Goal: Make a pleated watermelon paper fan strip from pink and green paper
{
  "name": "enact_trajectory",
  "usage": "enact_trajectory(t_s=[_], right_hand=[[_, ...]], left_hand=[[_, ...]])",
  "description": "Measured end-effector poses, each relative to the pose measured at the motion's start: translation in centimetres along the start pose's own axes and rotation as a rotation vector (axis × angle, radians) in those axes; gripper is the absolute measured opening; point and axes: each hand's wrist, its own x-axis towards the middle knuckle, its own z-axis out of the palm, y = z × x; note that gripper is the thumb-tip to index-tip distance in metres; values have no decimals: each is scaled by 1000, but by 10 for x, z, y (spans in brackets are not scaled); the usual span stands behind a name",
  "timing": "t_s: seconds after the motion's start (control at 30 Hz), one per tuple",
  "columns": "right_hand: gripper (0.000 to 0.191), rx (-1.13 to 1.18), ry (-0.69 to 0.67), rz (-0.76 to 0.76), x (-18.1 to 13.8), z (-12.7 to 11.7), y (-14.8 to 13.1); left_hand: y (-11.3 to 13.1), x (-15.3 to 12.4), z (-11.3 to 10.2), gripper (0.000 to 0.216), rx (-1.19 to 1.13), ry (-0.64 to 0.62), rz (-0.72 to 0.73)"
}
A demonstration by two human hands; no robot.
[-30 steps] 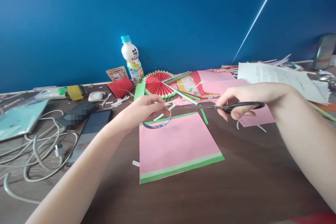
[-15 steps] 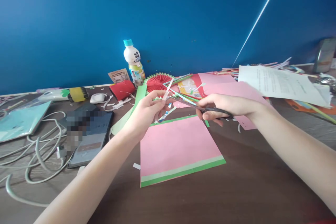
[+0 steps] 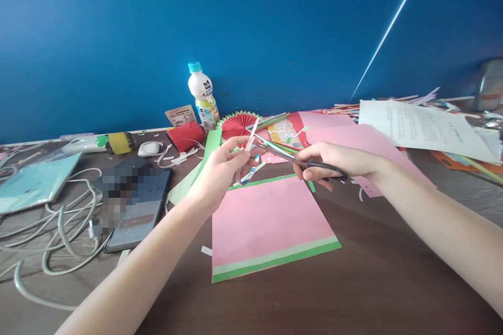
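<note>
Between thumb and fingers, my left hand (image 3: pixel 226 167) pinches a narrow white paper strip (image 3: pixel 252 133) that sticks up past the fingertips. My right hand (image 3: pixel 320 162) is wrapped round the dark handles of a pair of scissors (image 3: pixel 332 168), whose blades point left toward the strip; whether they touch it I cannot tell. Below both hands lies a pink sheet (image 3: pixel 271 225) with light and dark green bands along its near edge and a green far edge. Behind the left hand sits a pleated red paper fan (image 3: pixel 240 124) with a green rim.
A drink bottle (image 3: pixel 203 97) stands against the blue wall. At left are a phone (image 3: pixel 139 214), white cables (image 3: pixel 61 225) and an earbud case (image 3: pixel 149 148). Pink sheets (image 3: pixel 353 138), a printed page (image 3: pixel 424 128) and paper scraps lie at right. A green strip (image 3: pixel 208 152) is beside the fan.
The whole view has shifted slightly, so things sit a little lower and to the right. Both hands keep nearly the same pose, still holding the strip and the scissors.
</note>
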Motion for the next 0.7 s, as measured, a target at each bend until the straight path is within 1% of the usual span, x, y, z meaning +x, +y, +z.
enact_trajectory(t_s=[0.1, 0.23, 0.4, 0.7], right_hand=[[29, -13, 13, -15, 1, 0, 2], [32, -37, -3, -36, 2, -1, 5], [34, -58, -10, -36, 2, -2, 6], [33, -65, -3, -35, 0, -1, 3]], left_hand=[[1, 0, 0, 22, 3, -3, 14], [1, 0, 0, 23, 52, 12, 16], [2, -1, 0, 24, 81, -5, 11], [2, -1, 0, 29, 85, -15, 8]])
